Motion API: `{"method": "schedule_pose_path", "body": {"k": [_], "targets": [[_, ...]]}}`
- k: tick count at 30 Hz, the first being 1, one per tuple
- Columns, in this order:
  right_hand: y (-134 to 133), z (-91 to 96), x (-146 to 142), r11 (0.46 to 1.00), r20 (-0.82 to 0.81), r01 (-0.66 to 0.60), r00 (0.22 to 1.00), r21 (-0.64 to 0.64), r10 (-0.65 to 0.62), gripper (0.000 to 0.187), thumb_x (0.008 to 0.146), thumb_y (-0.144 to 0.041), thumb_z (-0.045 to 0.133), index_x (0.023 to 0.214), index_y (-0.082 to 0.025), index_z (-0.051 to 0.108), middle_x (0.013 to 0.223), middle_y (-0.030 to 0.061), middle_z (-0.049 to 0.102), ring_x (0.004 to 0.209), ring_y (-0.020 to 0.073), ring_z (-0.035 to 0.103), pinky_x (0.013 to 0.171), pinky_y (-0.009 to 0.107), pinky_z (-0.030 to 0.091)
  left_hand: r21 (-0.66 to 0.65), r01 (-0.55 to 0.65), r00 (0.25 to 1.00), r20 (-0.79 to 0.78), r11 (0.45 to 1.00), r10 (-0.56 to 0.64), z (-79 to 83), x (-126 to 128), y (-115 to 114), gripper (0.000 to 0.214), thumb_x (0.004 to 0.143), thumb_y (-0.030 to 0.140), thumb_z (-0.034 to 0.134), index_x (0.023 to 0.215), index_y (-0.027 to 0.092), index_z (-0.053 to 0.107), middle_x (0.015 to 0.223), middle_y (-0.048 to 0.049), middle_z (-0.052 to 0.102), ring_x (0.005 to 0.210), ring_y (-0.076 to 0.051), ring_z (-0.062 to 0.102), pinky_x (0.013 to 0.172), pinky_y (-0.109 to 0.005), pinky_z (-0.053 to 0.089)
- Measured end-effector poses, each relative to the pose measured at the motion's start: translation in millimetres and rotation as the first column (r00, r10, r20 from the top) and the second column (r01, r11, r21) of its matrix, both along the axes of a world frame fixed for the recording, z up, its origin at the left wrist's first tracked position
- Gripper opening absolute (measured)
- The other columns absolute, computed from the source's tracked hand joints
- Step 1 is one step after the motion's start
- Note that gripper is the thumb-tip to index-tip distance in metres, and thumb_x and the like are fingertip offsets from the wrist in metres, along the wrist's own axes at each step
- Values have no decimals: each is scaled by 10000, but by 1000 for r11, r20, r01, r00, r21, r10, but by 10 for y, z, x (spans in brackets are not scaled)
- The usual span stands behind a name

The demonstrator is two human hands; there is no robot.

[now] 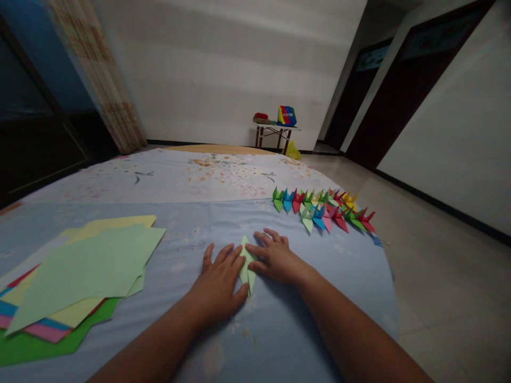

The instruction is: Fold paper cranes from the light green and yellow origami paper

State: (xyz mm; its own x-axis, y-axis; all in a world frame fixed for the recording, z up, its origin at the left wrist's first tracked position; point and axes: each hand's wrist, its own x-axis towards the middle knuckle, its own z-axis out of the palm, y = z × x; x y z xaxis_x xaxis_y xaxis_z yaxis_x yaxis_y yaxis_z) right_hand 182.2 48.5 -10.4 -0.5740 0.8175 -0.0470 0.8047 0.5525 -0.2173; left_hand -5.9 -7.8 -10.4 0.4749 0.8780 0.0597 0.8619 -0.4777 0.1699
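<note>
Pale green folded paper [247,267] is held flat on the blue cloth [287,335] between both hands. The left hand [217,284] is spread and pressed on its side, and the right hand [275,259] is laid open against its upper edge. Thin, light and easily creased, it is judged best lifted by a pointed end.

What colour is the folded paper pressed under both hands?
Pale green. The head view shows the folded paper best, pinned by the left hand and right hand.
</note>
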Motion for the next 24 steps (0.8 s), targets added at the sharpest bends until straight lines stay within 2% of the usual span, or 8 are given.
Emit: {"method": "schedule_pose_path", "body": {"k": [5,12,18,24], "targets": [[28,-49,-84,997,-21,51,999,53,-50,471,896,-526,289,1322,-349,382,1447,82,270,1325,325,125,959,529,218,30,-7,1000,1,1000,7,-27,33,5,511,821,421,407,1274,186,436,1381,-123,409,1300,-280,282,1066,-554,-31],[77,-64,-159,990,-50,112,993,88,-107,471,899,-522,281,1311,-331,404,1438,90,289,1319,325,150,949,532,240,35,-15,1000,1,999,15,-26,40,13,534,807,415,414,1286,179,416,1377,-125,410,1296,-270,287,1073,-539,-26],[85,-90,-157,991,-76,64,996,114,-55,424,905,-510,274,1280,-385,428,1426,61,319,1319,326,160,940,531,248,34,-14,1000,-1,999,14,-29,40,13,537,800,406,419,1287,181,408,1384,-127,398,1301,-269,278,1072,-545,-16],[101,-94,-182,979,-93,143,987,143,-131,428,914,-478,275,1295,-349,422,1430,81,306,1312,318,174,943,521,250,35,-10,1000,-12,999,11,-23,44,16,491,803,394,418,1242,178,458,1372,-125,415,1302,-270,276,1075,-539,-25]]}}
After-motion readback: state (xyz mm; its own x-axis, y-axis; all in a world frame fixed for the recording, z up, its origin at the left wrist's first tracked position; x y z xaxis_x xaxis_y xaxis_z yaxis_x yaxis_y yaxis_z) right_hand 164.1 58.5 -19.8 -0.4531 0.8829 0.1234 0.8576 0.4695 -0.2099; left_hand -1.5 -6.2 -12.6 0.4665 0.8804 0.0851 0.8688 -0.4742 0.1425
